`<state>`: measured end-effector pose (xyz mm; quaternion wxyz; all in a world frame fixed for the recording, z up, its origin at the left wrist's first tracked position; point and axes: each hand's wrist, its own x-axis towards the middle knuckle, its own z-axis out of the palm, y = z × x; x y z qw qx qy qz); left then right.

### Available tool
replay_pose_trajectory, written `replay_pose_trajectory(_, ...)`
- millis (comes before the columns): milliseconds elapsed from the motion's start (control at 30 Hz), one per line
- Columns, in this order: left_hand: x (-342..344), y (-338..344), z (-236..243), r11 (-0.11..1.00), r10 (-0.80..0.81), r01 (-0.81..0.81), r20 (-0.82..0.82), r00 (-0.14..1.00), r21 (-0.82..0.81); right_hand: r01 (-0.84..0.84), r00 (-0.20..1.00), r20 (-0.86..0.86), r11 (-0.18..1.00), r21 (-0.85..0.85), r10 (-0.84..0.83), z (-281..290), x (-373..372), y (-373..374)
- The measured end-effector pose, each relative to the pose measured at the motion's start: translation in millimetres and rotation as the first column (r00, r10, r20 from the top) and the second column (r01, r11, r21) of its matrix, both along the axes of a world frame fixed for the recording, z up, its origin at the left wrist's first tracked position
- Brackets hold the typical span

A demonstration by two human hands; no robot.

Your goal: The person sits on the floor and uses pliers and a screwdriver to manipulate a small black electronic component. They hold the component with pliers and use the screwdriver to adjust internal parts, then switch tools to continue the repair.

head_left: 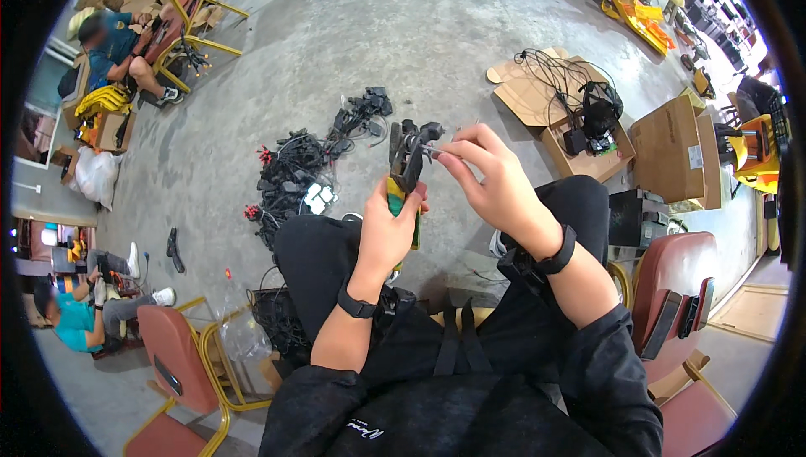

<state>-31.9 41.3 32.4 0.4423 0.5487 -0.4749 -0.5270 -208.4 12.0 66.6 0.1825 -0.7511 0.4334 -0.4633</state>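
Observation:
My left hand (388, 226) is wrapped round a black part (409, 163) with a yellow-and-green piece (395, 196) below it, held upright in front of my knees. The kind of the black part cannot be made out. At its upper right side, my right hand (491, 171) pinches a thin silvery metal piece (433, 150) between thumb and fingertips, its tip against the black part. On the floor beyond my left hand lies a heap of black cabled parts (294, 163) with red ends, and a white piece (319, 197) on its near edge.
An open cardboard box (588, 154) with black cables stands ahead right, beside a taller carton (672, 150). Red chairs with gold frames (168, 339) flank me. Two seated people work at the left. Yellow machine parts (625, 7) lie far right.

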Motion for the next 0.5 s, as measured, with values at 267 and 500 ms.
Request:
replay_pose_trajectory(267,1,-1,4,0.991,0.066,-0.035,0.231,0.971,-0.133,-0.494,0.812,0.583,0.525,0.693,-0.006,8,-4,0)
replay_pose_trajectory(500,-1,2,2,0.982,0.081,-0.027,0.290,0.954,-0.186,-0.568,0.766,0.643,0.442,0.694,-0.026,13,-6,-1)
